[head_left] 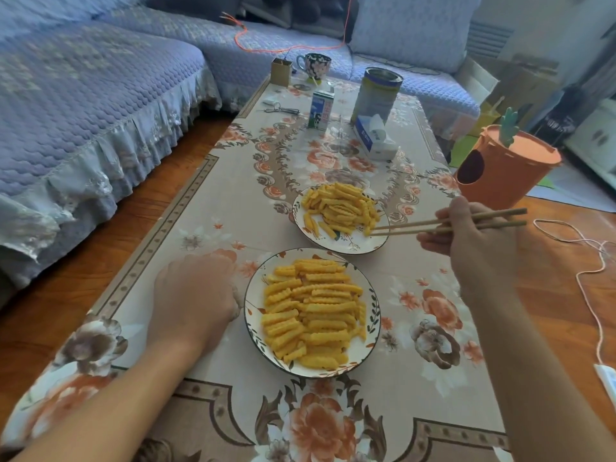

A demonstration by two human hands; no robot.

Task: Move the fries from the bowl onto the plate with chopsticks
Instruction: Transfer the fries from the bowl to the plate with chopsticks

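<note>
Floral counter [206, 208] is carrying two dishes of fries. Right hand [480, 241] is gripping chopsticks [443, 225], tips pinching a fry [368, 231] at the far dish [346, 245]. Left hand [195, 291] is resting clenched beside the near dish [375, 325].

I have a single view, from the wide-angle camera worn on the head. It looks forward and steeply down along the length of the table [206, 208], close enough that both forearms enter from the bottom edge. The lens bends straight lines near the borders. The sofa [83, 105] fills the upper left, and the wooden floor [566, 295] shows at the right.
</note>
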